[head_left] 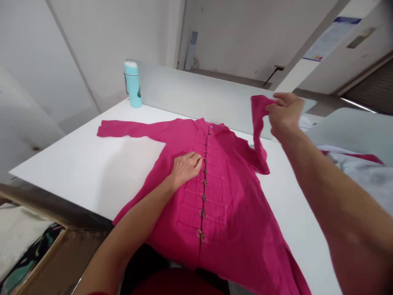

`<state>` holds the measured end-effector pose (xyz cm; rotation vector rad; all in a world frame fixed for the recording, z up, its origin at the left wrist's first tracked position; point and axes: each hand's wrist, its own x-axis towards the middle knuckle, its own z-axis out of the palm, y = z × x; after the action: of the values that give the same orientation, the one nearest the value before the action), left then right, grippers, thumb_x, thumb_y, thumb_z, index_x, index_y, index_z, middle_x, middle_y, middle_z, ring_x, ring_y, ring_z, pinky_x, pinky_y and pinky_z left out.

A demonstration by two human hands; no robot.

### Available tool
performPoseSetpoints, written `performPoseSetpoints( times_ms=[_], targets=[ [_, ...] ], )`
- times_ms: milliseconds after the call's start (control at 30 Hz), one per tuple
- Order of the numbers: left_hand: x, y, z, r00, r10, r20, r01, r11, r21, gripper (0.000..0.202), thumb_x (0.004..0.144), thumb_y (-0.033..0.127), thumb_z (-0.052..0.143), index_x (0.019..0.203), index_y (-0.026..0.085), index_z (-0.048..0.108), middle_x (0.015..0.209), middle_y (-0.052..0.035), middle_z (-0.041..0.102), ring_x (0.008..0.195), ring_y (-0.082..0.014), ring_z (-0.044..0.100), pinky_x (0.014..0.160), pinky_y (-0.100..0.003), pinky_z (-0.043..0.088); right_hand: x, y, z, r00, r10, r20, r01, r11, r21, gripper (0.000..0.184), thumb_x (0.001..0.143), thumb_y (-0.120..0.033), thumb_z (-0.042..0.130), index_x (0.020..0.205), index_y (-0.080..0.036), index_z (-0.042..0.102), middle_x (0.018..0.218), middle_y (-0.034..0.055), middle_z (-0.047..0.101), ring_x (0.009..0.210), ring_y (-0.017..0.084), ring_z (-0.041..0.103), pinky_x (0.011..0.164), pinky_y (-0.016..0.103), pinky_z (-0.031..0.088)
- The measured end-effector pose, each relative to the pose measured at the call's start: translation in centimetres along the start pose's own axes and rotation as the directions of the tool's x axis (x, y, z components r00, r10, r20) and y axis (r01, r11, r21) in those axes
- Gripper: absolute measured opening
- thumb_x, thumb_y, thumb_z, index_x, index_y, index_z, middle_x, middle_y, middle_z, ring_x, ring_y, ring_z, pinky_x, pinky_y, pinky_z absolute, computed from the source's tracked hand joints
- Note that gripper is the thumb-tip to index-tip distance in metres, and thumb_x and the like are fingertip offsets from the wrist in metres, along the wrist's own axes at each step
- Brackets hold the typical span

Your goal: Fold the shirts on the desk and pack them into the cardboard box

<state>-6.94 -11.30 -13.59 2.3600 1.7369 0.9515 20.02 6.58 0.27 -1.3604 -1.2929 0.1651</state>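
White tabletop carries a magenta shirt laid front up, long axis running away from the person, collar toward the partition. Lower left, a brown box holds cloth; a turquoise bottle stands upright. The raised right hand pinches one cuff, fingers closed; the left hand rests curled on the front, its grip unclear.

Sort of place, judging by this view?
Probably a garment workroom: a pink buttoned shirt spread on a white table, with other fabric at lower left.
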Motion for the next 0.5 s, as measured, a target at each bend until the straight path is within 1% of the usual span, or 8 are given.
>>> performPoseSetpoints(
  times_ms=[100,167,200,267,300,333,367,500],
  targets=[
    [0.1,0.1,-0.2,1.000,-0.020,0.024,0.019,1.000,0.022,0.029,0.106,0.026,0.049,0.105,0.021,0.077,0.105,-0.0072,0.081,0.092,-0.0210,0.075,0.070,-0.030,0.051,-4.4,-2.1,5.3,0.974,-0.042,0.223,0.059,0.996,-0.068,0.055,0.072,0.004,0.047,0.124,-0.005,0.064,0.116,0.0197,0.074,0.098,0.022,0.073,0.084,0.036,0.058],
    [0.1,0.1,-0.4,0.999,-0.031,0.041,0.030,0.999,0.030,0.030,0.106,0.027,0.048,0.106,0.020,0.078,0.106,-0.0073,0.082,0.092,-0.0217,0.075,0.070,-0.031,0.052,-8.1,-2.8,7.9,0.939,-0.063,0.339,0.094,0.993,-0.075,0.041,0.076,-0.005,0.056,0.114,-0.013,0.069,0.113,0.0145,0.076,0.099,0.025,0.074,0.089,0.040,0.059],
    [0.1,0.1,-0.4,0.998,-0.035,0.048,0.034,0.999,0.027,0.030,0.106,0.027,0.048,0.107,0.020,0.078,0.107,-0.0071,0.082,0.093,-0.0219,0.076,0.071,-0.031,0.052,-9.9,-2.9,8.8,0.907,-0.077,0.414,0.121,0.989,-0.080,0.031,0.078,-0.012,0.062,0.107,-0.016,0.071,0.108,0.0124,0.077,0.096,0.026,0.074,0.091,0.043,0.060],
    [0.0,0.1,-0.5,0.998,-0.039,0.051,0.038,0.999,0.010,0.030,0.106,0.026,0.049,0.109,0.021,0.078,0.110,-0.0064,0.082,0.095,-0.0218,0.076,0.073,-0.032,0.052,-12.6,-3.2,9.7,0.776,-0.103,0.622,0.198,0.977,-0.085,0.024,0.084,-0.027,0.069,0.107,-0.020,0.073,0.108,0.0121,0.078,0.098,0.028,0.074,0.094,0.046,0.060],
    [0.0,0.1,-0.5,0.998,-0.042,0.046,0.042,0.999,0.002,0.030,0.107,0.026,0.048,0.109,0.021,0.078,0.111,-0.0061,0.082,0.095,-0.0216,0.076,0.073,-0.032,0.052,-13.3,-3.4,9.6,0.728,-0.124,0.674,0.233,0.970,-0.073,0.026,0.086,-0.034,0.070,0.108,-0.021,0.074,0.110,0.0124,0.078,0.099,0.029,0.074,0.094,0.047,0.060],
    [0.0,0.2,-0.5,0.998,-0.046,0.042,0.046,0.999,-0.006,0.030,0.107,0.026,0.048,0.109,0.021,0.078,0.111,-0.0058,0.082,0.095,-0.0215,0.076,0.073,-0.031,0.052,-13.6,-3.6,9.2,0.703,-0.151,0.695,0.264,0.963,-0.059,0.028,0.088,-0.038,0.070,0.110,-0.021,0.074,0.113,0.0128,0.078,0.100,0.029,0.074,0.094,0.047,0.060],
    [0.0,0.1,-0.5,0.998,-0.053,0.039,0.053,0.999,-0.011,0.030,0.107,0.027,0.048,0.109,0.021,0.078,0.111,-0.0058,0.082,0.094,-0.0214,0.076,0.073,-0.031,0.051,-13.5,-3.7,8.6,0.710,-0.182,0.681,0.290,0.956,-0.048,0.030,0.090,-0.041,0.068,0.111,-0.021,0.075,0.114,0.0131,0.078,0.100,0.029,0.074,0.094,0.047,0.060],
    [0.2,-0.2,-0.4,0.995,-0.097,0.019,0.097,0.995,-0.035,0.028,0.105,0.028,0.050,0.106,0.021,0.077,0.107,-0.0063,0.082,0.089,-0.0212,0.074,0.072,-0.031,0.048,-10.4,-3.0,4.1,0.820,-0.226,0.526,0.316,0.945,-0.087,0.030,0.089,-0.033,0.066,0.113,-0.018,0.077,0.112,0.0130,0.078,0.095,0.026,0.073,0.091,0.045,0.060]
  ],
)
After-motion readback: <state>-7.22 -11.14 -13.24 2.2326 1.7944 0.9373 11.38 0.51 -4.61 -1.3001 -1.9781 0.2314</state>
